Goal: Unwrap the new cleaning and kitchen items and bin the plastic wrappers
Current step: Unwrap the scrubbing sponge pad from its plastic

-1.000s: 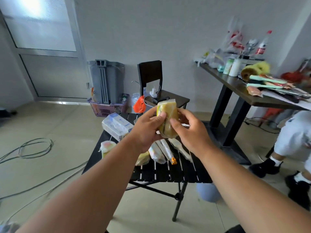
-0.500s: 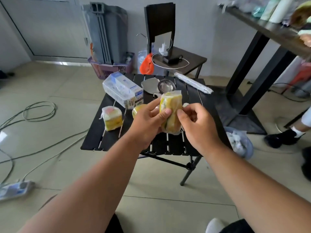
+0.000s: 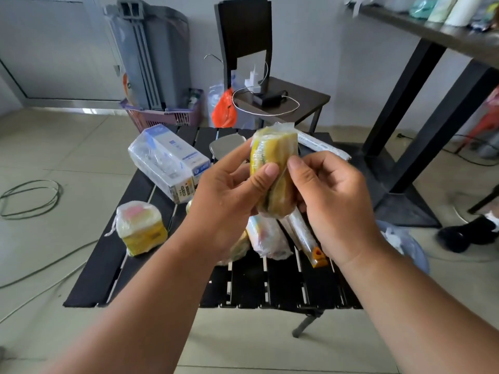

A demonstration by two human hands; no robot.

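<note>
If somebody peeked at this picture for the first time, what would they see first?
First, the two hands in the middle: the left hand and right hand both pinch a yellow sponge pack, still in its clear wrapper, held above the black slatted table. Next, the other wrapped things lying on that table, such as the blue and white box at its far left and a smaller sponge pack near its left edge.

Both hands hold a wrapped yellow sponge pack upright above a black slatted table. The left hand grips it with the thumb across its front; the right hand pinches its other side. On the table lie a boxed item in clear wrap, a bagged sponge stack and other wrapped packs.
</note>
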